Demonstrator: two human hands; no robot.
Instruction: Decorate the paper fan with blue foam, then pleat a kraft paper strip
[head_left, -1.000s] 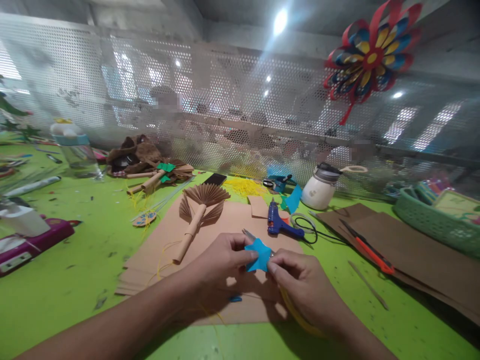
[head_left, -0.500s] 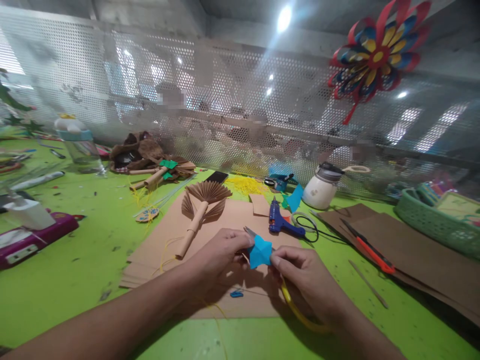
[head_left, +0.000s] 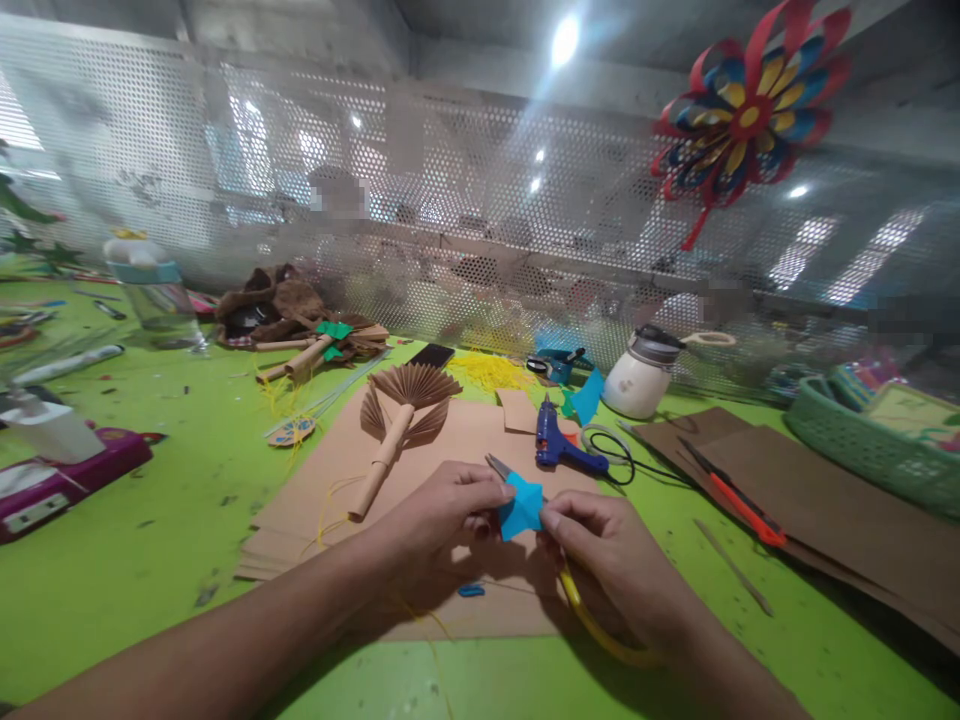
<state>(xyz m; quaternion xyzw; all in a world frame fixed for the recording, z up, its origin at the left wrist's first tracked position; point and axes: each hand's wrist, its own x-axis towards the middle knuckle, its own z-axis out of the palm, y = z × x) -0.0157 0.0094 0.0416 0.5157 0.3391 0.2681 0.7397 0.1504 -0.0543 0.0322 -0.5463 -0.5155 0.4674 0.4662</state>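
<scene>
A small blue folded-paper star (head_left: 523,506) is held between both hands above brown paper sheets. My left hand (head_left: 442,508), closed in a pinch, has the star's left point between thumb and fingers. My right hand (head_left: 616,545) is closed too, its thumb and forefinger on the star's right edge. Yellow-handled scissors (head_left: 600,625) hang from the right hand, their grey blade tip showing behind the star. Under the hands lie the stacked brown sheets (head_left: 300,520) and a small blue twisted piece (head_left: 472,591). Most of the left fingers are hidden.
A pleated paper fan (head_left: 397,435) lies beyond my left hand. Further on are a blue glue gun (head_left: 559,440), yellow shreds (head_left: 491,370) and a white jar (head_left: 637,378). An orange cutter (head_left: 742,500) rests on brown card at right. A purple power strip (head_left: 75,480) stands at left.
The star has tilted slightly in my fingers, and the left thumb has shifted a little further onto it. The view has moved slightly; both hands keep their hold.
</scene>
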